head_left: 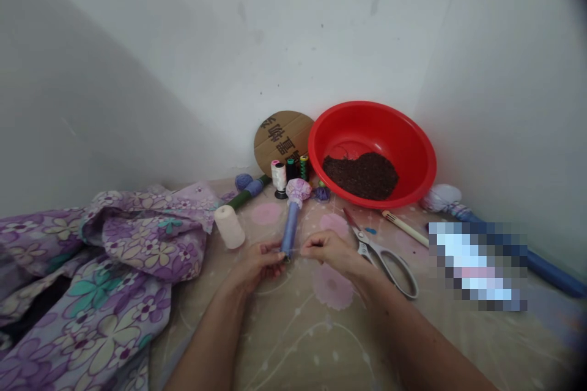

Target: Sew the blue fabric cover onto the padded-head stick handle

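A blue fabric-wrapped stick (290,229) with a round floral-cloth head (299,190) lies in front of me, its head pointing away. My left hand (262,263) grips its near end between thumb and fingers. Just to the right, my right hand (331,250) is closed in a pinch. A faint pale thread (295,250) runs from the stick's near end to these fingertips. Beyond the head stand several thread spools, among them a white spool (279,177). A large white thread cone (230,228) leans left of my left hand.
Right of my right hand lie scissors (383,256) and a cream stick-like tool (406,229). A red basin (424,162) holds dark grains (362,175). Purple floral cloth (137,244) is heaped at left. Cardboard (279,134) leans on the wall. Another blue wrapped stick (550,269) lies at right.
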The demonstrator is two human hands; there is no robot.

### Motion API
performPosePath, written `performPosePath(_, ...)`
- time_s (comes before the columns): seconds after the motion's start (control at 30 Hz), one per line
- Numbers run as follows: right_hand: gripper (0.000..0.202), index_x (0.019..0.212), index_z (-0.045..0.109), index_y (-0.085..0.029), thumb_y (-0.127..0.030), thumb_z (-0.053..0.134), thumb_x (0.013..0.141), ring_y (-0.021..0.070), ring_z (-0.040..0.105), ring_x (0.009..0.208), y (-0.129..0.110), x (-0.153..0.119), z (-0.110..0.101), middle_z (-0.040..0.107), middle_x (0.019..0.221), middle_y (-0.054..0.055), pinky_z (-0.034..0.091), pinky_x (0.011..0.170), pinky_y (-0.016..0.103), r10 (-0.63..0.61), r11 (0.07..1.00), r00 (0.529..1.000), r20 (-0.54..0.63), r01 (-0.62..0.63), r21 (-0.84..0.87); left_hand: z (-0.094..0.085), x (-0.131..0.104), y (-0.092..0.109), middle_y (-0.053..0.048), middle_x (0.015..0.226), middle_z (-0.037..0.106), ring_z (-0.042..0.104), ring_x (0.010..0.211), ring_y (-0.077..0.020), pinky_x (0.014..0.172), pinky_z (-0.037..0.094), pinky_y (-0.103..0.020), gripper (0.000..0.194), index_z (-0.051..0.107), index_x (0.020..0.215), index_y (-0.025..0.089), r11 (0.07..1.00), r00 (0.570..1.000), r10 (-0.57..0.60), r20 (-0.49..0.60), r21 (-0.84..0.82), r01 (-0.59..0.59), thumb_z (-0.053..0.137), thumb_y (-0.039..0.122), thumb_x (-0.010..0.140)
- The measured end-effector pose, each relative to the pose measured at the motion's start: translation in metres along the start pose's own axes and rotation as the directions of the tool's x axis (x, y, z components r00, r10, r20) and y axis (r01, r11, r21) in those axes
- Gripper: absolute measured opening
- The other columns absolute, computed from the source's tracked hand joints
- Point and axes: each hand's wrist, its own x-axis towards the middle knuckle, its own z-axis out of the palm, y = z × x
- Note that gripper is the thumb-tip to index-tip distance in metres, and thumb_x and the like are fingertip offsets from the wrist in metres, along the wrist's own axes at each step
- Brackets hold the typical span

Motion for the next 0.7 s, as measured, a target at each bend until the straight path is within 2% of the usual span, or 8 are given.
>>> performPosePath(0.1, 0.009, 0.058, 0.062, -0.015, -0.021, 0.06, 0.063, 0.006, 0.038, 0.049, -0.013, -0.005, -0.005, 0.047, 0.05, -0.004, 0.029, 0.046, 0.018, -0.121, 0.977, 0.991, -0.048, 0.128, 0.171, 0.001, 0.001, 0.0, -0.001, 0.058, 0.057, 0.048, 0.041, -0.0066, 0.041, 0.035, -0.018, 0.047, 0.05, 0.103, 0.01, 1.0, 1.0, 0.007, -0.013, 0.008, -0.007, 0.065, 0.022, 0.06)
performPosePath(0.2, 0.005, 0.058, 0.064, -0.017, -0.02, 0.063, 0.061, 0.0072, 0.042, 0.052, -0.02, -0.008, -0.005, 0.051, 0.052, -0.002, 0.032, 0.05, 0.019, -0.243, 0.919, 0.969, -0.037, 0.242, 0.311, 0.003, 0.0, 0.001, -0.001, 0.056, 0.057, 0.049, 0.041, -0.0073, 0.041, 0.035, -0.018, 0.049, 0.049, 0.104, 0.009, 1.0, 1.0, 0.004, -0.014, 0.019, -0.003, 0.065, 0.022, 0.06)
performPosePath(0.37, 0.005, 0.063, 0.067, -0.021, -0.022, 0.067, 0.058, 0.0118, 0.052, 0.066, -0.027, -0.012, -0.002, 0.058, 0.067, 0.001, 0.039, 0.06, 0.024, -0.37, 0.833, 0.929, -0.002, 0.333, 0.442, 0.004, -0.001, 0.002, -0.001, 0.053, 0.057, 0.048, 0.04, -0.007, 0.04, 0.035, -0.018, 0.05, 0.049, 0.106, 0.009, 0.999, 1.0, 0.003, -0.008, 0.04, -0.003, 0.064, 0.023, 0.06)
performPosePath(0.43, 0.004, 0.062, 0.067, -0.022, -0.022, 0.068, 0.058, 0.0131, 0.053, 0.07, -0.029, -0.013, 0.0, 0.059, 0.068, 0.001, 0.04, 0.064, 0.026, -0.403, 0.798, 0.915, -0.006, 0.355, 0.487, 0.004, -0.001, 0.002, 0.0, 0.053, 0.057, 0.048, 0.039, -0.007, 0.04, 0.034, -0.018, 0.05, 0.049, 0.106, 0.008, 0.999, 1.0, 0.016, -0.009, 0.044, -0.015, 0.064, 0.023, 0.06)
performPosePath(0.53, 0.003, 0.063, 0.067, -0.022, -0.023, 0.067, 0.059, 0.0129, 0.055, 0.065, -0.032, -0.015, 0.001, 0.057, 0.063, 0.0, 0.042, 0.063, 0.028, -0.434, 0.763, 0.9, 0.026, 0.353, 0.542, 0.004, 0.001, 0.001, -0.001, 0.055, 0.057, 0.048, 0.04, -0.0069, 0.04, 0.035, -0.018, 0.05, 0.05, 0.105, 0.008, 0.999, 0.999, 0.03, -0.018, 0.045, -0.029, 0.065, 0.024, 0.059)
performPosePath(0.7, 0.004, 0.063, 0.067, -0.02, -0.023, 0.066, 0.061, 0.0099, 0.053, 0.056, -0.032, -0.016, 0.007, 0.053, 0.059, -0.002, 0.044, 0.057, 0.026, -0.413, 0.744, 0.909, 0.056, 0.301, 0.596, 0.004, 0.002, -0.002, -0.003, 0.06, 0.06, 0.049, 0.041, -0.0071, 0.039, 0.034, -0.017, 0.055, 0.045, 0.11, 0.01, 0.995, 0.997, 0.068, -0.027, 0.07, -0.066, 0.065, 0.024, 0.06)
